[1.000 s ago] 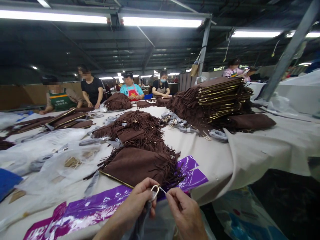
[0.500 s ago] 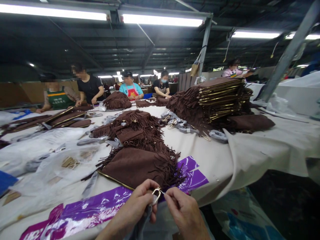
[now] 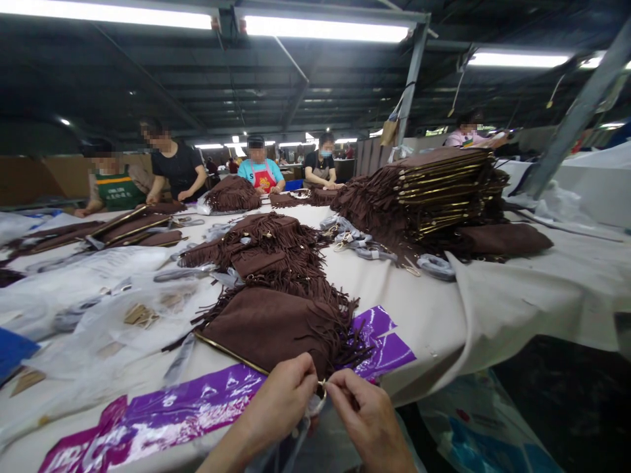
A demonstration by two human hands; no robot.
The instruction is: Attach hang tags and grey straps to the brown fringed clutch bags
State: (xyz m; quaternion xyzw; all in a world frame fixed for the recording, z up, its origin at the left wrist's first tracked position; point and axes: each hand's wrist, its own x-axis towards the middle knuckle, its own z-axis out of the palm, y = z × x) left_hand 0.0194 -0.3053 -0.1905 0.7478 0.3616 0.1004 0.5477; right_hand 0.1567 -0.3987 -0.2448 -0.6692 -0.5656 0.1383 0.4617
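Observation:
My left hand is closed on a small gold-coloured metal clasp, with a grey, plastic-wrapped strap hanging below it. Thumb and forefinger of my right hand pinch at the clasp's right side; whatever is between those fingertips is too small to make out. Just beyond both hands lies a dark brown fringed bag, its gold zip along the near edge. Under the bag and left of my hands is a shiny purple plastic sheet.
More fringed bags are heaped behind. A tall stack of brown bags stands at right, beside wrapped straps. Clear plastic bags cover the table's left side. Several people work across the table; a person in a red apron is among them.
My left hand has turned over the clasp, hiding more of it. The fingertips of both hands are now closer together. The view has shifted slightly.

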